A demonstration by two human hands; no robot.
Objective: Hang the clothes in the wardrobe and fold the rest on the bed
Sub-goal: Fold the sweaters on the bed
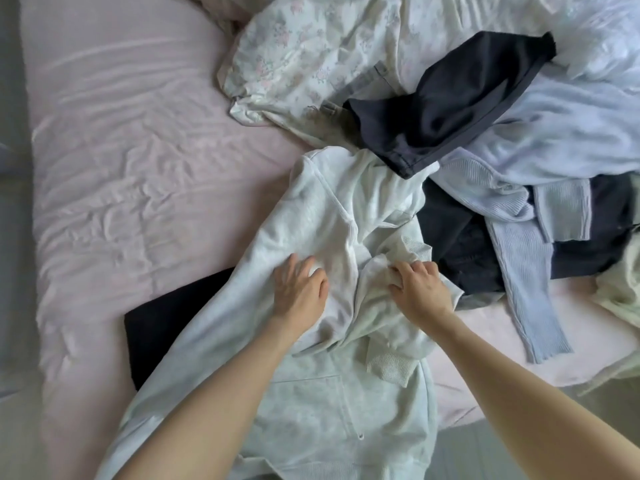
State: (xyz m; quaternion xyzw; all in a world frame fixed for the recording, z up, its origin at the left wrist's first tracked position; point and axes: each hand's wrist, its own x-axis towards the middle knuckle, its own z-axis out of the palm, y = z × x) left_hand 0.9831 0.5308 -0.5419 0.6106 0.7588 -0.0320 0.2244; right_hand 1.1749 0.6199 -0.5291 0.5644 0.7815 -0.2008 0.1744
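Observation:
A pale grey-white hoodie [322,216] lies spread across the near part of the bed [121,150], hood pointing away, front pocket toward me. My left hand [299,292] rests on its chest with fingers bent, pressing the fabric. My right hand [420,289] grips a bunched fold of the hoodie near a ribbed cuff. A dark folded garment [166,327] lies under the hoodie's left side.
A pile of clothes lies at the right: a dark navy garment [446,98], a light blue knit sweater [519,258], dark trousers [460,244]. A floral white duvet [311,57] lies at the back. The bed's near edge meets the floor [519,455] at lower right.

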